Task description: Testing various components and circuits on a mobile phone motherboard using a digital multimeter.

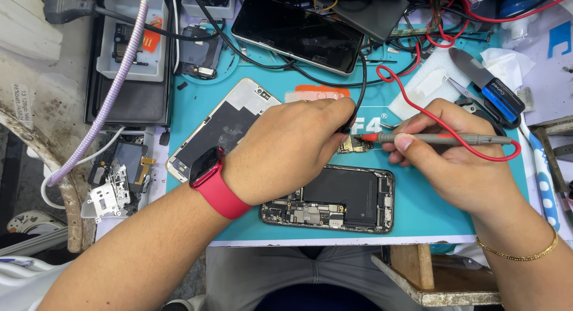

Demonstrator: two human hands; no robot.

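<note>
Two probes met on a small circuit board (356, 146): the left hand (292, 147) pinched the black-leaded probe (347, 127), the right hand (456, 162) gripped the red-tipped probe (441, 138), a measuring step needing steady tips.

At the middle of the worktop (418, 221) lies a mat (430, 197). On it, at the centre, sits a small circuit board (356, 145), with the left hand (286, 150) at its nine o'clock and the right hand (459, 162) at its three o'clock. The probe (441, 138) in the right hand lies level, tip toward the board. An opened phone (334, 199) lies at six o'clock of the board, a back panel (224, 126) at ten o'clock, another phone (298, 33) at twelve. A cutter (489, 84) rests at two o'clock. A tray (132, 39) sits off the mat, far at ten o'clock.
</note>
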